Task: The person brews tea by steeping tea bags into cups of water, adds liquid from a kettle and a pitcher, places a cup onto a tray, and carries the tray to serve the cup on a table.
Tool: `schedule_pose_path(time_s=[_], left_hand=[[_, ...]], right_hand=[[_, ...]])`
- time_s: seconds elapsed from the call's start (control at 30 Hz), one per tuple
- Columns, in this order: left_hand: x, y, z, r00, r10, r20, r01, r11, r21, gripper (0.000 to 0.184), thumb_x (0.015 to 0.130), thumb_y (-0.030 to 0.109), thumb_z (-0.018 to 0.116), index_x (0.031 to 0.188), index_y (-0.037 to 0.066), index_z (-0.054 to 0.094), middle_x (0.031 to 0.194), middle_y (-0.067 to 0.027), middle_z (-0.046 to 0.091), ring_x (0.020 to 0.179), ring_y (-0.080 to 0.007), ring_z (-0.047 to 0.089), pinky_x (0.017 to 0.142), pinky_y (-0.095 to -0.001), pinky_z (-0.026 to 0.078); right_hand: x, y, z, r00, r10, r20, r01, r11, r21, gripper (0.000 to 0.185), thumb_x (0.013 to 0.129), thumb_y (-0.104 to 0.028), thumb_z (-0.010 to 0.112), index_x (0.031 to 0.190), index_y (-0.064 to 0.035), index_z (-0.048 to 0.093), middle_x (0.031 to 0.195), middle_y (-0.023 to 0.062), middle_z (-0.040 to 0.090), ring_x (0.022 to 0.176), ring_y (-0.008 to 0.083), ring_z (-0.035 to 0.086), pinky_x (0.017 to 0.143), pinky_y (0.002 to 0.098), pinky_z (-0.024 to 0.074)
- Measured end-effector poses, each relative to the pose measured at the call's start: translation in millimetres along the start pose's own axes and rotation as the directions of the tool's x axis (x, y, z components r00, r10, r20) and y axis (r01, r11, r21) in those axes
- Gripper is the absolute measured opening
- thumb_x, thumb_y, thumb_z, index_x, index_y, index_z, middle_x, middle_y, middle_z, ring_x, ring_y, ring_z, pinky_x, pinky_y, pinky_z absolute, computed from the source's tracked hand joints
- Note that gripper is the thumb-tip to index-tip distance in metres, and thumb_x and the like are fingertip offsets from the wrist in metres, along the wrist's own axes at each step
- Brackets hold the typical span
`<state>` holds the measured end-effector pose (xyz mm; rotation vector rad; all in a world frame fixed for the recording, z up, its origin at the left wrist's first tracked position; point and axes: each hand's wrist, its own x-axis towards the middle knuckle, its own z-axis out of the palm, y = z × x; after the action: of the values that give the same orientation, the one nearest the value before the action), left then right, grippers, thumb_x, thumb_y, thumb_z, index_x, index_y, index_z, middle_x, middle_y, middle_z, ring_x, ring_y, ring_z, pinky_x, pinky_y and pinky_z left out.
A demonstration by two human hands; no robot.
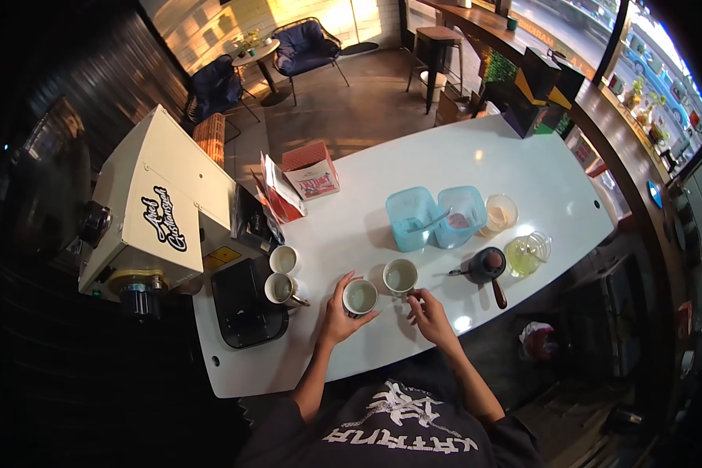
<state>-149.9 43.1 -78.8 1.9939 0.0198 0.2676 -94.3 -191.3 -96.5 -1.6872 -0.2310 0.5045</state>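
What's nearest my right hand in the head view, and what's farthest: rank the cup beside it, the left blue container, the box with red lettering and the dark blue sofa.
From the right hand:
1. Cup, just ahead, slightly left
2. Left blue container, farther ahead
3. Box with red lettering, ahead and well left
4. Dark blue sofa, across the room

Near the centre we see whitish cups (359,297), above them pale blue tubs (410,210); at left, a cream grinder (181,160) with black lettering (164,220); at bottom, a black shirt (398,425), white-printed.
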Motion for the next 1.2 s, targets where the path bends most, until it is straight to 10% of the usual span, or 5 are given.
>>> schedule_pose_path(time_s=[0.17, 0.63, 0.87, 0.97, 1.2], left_hand=[[1, 2, 3, 0.997, 0.076, 0.007, -0.075, 0.997, -0.03, 0.08, 0.073, 0.012, 0.09, 0.138, 0.001, 0.044, 0.125, -0.0163, 0.062, 0.114, -0.0249, 0.064, 0.096, -0.0374, 0.052], [2, -9, 6, 0.994, 0.104, 0.01, -0.103, 0.99, -0.099, 0.075, 0.074, 0.008, 0.088, 0.135, 0.002, 0.046, 0.118, -0.0168, 0.064, 0.109, -0.0257, 0.064, 0.094, -0.0384, 0.052], [4, -4, -1, 0.992, -0.006, 0.123, 0.042, 0.954, -0.296, 0.097, 0.071, 0.009, 0.09, 0.149, 0.003, 0.033, 0.145, -0.0212, 0.044, 0.131, -0.0304, 0.05, 0.106, -0.0399, 0.046], [-1, 8, -14, 0.982, 0.188, 0.037, -0.188, 0.982, 0.016, 0.105, 0.071, 0.017, 0.089, 0.153, -0.001, 0.026, 0.151, -0.0235, 0.036, 0.144, -0.0368, 0.034, 0.119, -0.0466, 0.027], [-6, 32, -22, 0.949, 0.31, 0.065, -0.317, 0.927, 0.202, 0.094, 0.075, 0.02, 0.083, 0.15, -0.002, 0.031, 0.146, -0.0234, 0.042, 0.14, -0.0382, 0.039, 0.115, -0.0474, 0.033]], right_hand=[[1, 8, 22, 0.986, -0.042, -0.16, 0.039, 0.999, -0.022, 0.027, 0.106, -0.022, 0.052, 0.098, 0.0034, 0.056, 0.077, 0.0131, 0.064, 0.065, 0.0184, 0.064, 0.06, 0.0335, 0.0509], [-50, 6, 66, 0.893, -0.055, -0.446, 0.048, 0.998, -0.027, 0.028, 0.106, -0.02, 0.054, 0.095, 0.0047, 0.062, 0.071, 0.007, 0.063, 0.064, 0.0111, 0.057, 0.059, 0.0285, 0.0467], [-55, 13, 67, 0.826, -0.147, -0.544, 0.131, 0.989, -0.07, 0.024, 0.104, -0.016, 0.056, 0.093, 0.0042, 0.063, 0.07, 0.0076, 0.063, 0.062, 0.0117, 0.056, 0.059, 0.0299, 0.0456], [-62, 10, 66, 0.826, -0.164, -0.539, 0.122, 0.986, -0.112, 0.025, 0.103, -0.017, 0.057, 0.089, 0.0035, 0.061, 0.066, 0.0091, 0.06, 0.059, 0.0136, 0.053, 0.056, 0.0317, 0.0431], [-89, 2, 46, 0.828, -0.152, -0.54, 0.113, 0.988, -0.104, 0.02, 0.101, -0.012, 0.058, 0.091, 0.0045, 0.058, 0.067, 0.0187, 0.055, 0.057, 0.0279, 0.048, 0.058, 0.0392, 0.0429]])
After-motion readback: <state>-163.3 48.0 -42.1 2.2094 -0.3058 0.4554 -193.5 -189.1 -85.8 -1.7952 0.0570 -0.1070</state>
